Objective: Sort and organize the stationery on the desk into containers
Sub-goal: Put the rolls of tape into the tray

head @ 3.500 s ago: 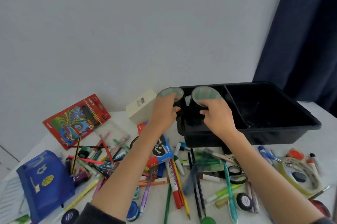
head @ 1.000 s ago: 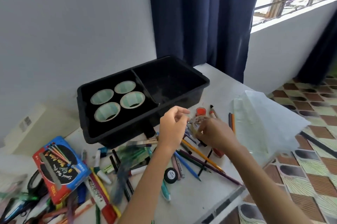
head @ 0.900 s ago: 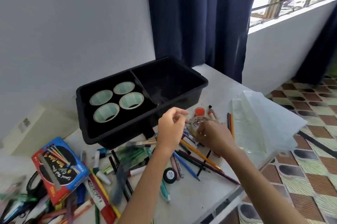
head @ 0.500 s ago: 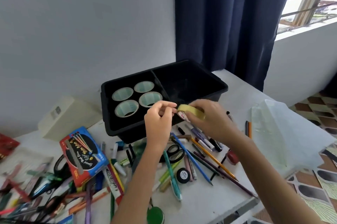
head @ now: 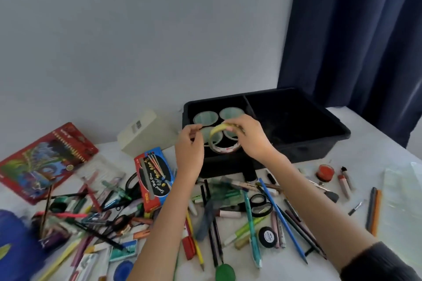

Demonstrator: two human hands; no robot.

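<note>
1. The right hand [head: 249, 141] curls around a glossy, yellowish clear tape roll [head: 223, 147], a thin ring held over the black plastic bin's [head: 308, 151] left compartment.
2. The left hand's [head: 189, 145] fingers are curled beside it; whether they pinch anything, I cannot tell.
3. That compartment holds four round translucent cups [head: 204, 118].

Soft, even daylight; faint shadows, slight motion blur, wide-angle bending at edges.

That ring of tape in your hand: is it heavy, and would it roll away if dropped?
Probably light: the right hand holds the tape roll up in its curled fingers. It is a thin hollow ring, and it looks round in that grip, so it is likely fairly stiff. On edge it could well roll; laid flat it should stay put.
</note>
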